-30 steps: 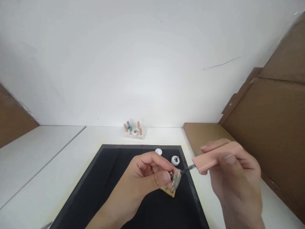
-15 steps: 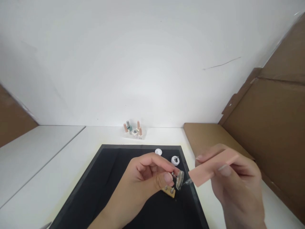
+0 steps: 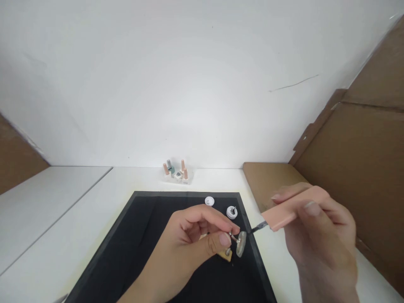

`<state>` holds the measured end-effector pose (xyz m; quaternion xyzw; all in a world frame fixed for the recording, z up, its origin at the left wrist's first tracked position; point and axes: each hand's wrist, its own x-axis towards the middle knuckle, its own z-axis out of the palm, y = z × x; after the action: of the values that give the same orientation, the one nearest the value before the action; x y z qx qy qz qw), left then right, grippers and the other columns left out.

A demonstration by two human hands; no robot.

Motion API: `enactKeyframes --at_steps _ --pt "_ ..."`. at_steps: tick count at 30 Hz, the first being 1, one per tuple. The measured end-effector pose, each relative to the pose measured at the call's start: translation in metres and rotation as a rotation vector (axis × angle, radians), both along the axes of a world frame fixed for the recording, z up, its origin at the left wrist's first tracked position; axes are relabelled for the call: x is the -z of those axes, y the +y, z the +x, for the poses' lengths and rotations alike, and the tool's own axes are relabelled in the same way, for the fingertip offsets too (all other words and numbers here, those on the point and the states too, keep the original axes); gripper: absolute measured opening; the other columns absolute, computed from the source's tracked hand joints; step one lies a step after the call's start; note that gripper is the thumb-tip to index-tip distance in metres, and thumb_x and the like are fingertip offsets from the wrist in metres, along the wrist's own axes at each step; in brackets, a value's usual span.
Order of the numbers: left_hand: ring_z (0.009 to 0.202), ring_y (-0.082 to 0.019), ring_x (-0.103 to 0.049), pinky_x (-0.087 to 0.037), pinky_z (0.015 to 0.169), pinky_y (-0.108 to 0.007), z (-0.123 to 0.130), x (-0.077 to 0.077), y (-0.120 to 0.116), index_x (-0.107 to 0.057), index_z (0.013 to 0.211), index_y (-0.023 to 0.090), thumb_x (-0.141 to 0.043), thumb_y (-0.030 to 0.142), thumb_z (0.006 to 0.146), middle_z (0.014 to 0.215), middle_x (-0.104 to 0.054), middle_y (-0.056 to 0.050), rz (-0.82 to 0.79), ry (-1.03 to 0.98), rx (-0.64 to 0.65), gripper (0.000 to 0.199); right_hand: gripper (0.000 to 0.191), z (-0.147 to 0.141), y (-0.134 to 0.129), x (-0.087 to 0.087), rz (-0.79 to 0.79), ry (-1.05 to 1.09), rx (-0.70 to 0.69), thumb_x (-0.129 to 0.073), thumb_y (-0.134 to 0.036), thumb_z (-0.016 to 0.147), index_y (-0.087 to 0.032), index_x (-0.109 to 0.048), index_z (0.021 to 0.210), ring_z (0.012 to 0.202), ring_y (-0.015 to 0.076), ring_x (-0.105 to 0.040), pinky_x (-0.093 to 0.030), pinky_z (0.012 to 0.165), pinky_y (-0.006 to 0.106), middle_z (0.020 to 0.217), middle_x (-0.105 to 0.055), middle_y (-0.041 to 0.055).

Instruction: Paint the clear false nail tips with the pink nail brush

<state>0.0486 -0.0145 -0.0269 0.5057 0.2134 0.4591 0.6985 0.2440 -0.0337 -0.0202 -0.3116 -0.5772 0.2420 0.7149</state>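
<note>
Here's the left hand (image 3: 189,248), thumb and forefinger pinched narrow on the thin metal stem of a rounded, translucent, glassy-looking disc (image 3: 241,244), which sticks out past the fingertips at 3 o'clock. And the right hand (image 3: 318,235), closed around a flat-sided pink plastic handle (image 3: 292,208), points its dark-tipped slender brush (image 3: 259,227) down toward 8 o'clock, the tip just beside the disc at its 2 o'clock; contact, I can't tell.

From the disc, a yellow block with metal studs (image 3: 226,255) sits at 8 o'clock, partly hidden, a small round white pot (image 3: 232,212) at 11. The black mat (image 3: 151,235) stretches out to 9 o'clock; its right edge runs close by the disc, with brown cardboard (image 3: 268,181) up at 1.
</note>
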Motion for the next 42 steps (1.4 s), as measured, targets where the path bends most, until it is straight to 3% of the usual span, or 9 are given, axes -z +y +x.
enactKeyframes --at_steps 7,14,32,36,42 --pt "0.072 -0.011 -0.068 -0.054 0.068 -0.017 0.000 -0.003 0.002 -0.082 0.077 0.025 -0.079 0.011 0.079 0.082 -0.080 0.000 0.114 0.154 -0.140 0.014 0.017 0.001 -0.002 -0.005 0.088 -0.204 -0.020 -0.067 -0.039 0.091 -0.027 -0.076 0.082 0.053 0.0124 -0.061 -0.046 0.045 0.024 0.064 -0.070 -0.0019" --pt "0.072 -0.013 -0.070 -0.055 0.066 -0.019 0.003 -0.009 0.000 -0.082 0.074 0.024 -0.076 0.007 0.077 0.081 -0.080 -0.001 0.176 0.208 -0.188 0.018 0.018 -0.001 -0.004 -0.011 0.046 -0.318 0.049 -0.065 -0.039 0.092 -0.028 -0.072 0.079 0.051 0.0145 -0.063 -0.047 0.044 0.026 0.064 -0.072 -0.0014" --pt "0.074 -0.016 -0.071 -0.054 0.068 -0.023 0.003 0.001 -0.004 -0.082 0.074 0.025 -0.079 0.012 0.077 0.082 -0.080 -0.001 0.212 0.261 -0.213 0.014 0.016 0.008 -0.004 0.005 0.029 -0.220 0.141 -0.063 -0.033 0.095 -0.031 -0.075 0.084 0.064 0.0159 -0.065 -0.048 0.054 0.029 0.075 -0.074 -0.0012" --pt "0.075 -0.014 -0.069 -0.055 0.068 -0.021 0.000 0.005 -0.002 -0.082 0.076 0.025 -0.079 0.013 0.079 0.084 -0.080 -0.001 0.140 0.191 -0.139 0.013 0.020 0.005 -0.003 0.006 0.040 -0.142 0.152 -0.063 -0.032 0.095 -0.028 -0.076 0.080 0.053 0.0131 -0.062 -0.047 0.043 0.026 0.072 -0.071 -0.0006" --pt "0.066 -0.009 -0.066 -0.055 0.063 -0.017 -0.002 0.002 0.006 -0.080 0.071 0.020 -0.087 0.020 0.073 0.079 -0.080 -0.001 -0.175 -0.032 0.051 0.008 0.017 -0.005 -0.002 -0.001 0.058 -0.034 0.099 -0.068 -0.035 0.091 -0.028 -0.077 0.079 0.044 0.0123 -0.059 -0.045 0.036 0.025 0.069 -0.072 -0.0001"
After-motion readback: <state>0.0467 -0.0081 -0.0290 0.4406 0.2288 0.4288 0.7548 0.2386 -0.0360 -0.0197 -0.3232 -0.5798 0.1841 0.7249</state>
